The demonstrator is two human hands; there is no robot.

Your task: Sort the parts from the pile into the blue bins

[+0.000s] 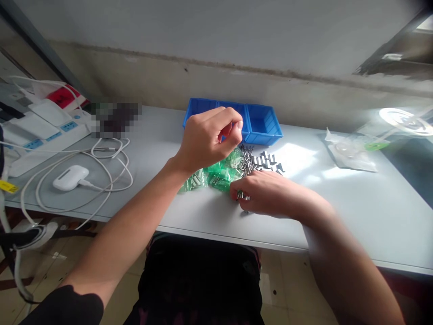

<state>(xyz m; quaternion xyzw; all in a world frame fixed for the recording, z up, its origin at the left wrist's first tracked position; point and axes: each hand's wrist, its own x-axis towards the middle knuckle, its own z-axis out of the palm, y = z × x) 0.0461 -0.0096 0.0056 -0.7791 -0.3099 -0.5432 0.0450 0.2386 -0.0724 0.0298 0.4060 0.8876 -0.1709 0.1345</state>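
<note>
My left hand [213,137] is raised in front of the blue bins, its fingers curled and the thumb pressed to the index finger. Whatever it may hold is hidden. Low over the table, my right hand [267,192] is closed, with small shiny metal pieces [242,195] showing between its thumb and fingers. Beside it lie green-tinted clear plastic bags [221,176] with metal parts inside. A loose pile of metal pins or screws [246,158] spreads behind the right hand, and dark and silver clip-like pieces [265,159] lie to its right.
Three joined blue bins [265,137] stand at the back, partly covered by my left hand. On the left are a white power strip [50,140], coiled white cables [110,180] and a white earphone case [71,177]. A clear plastic bag [352,151] lies on the right.
</note>
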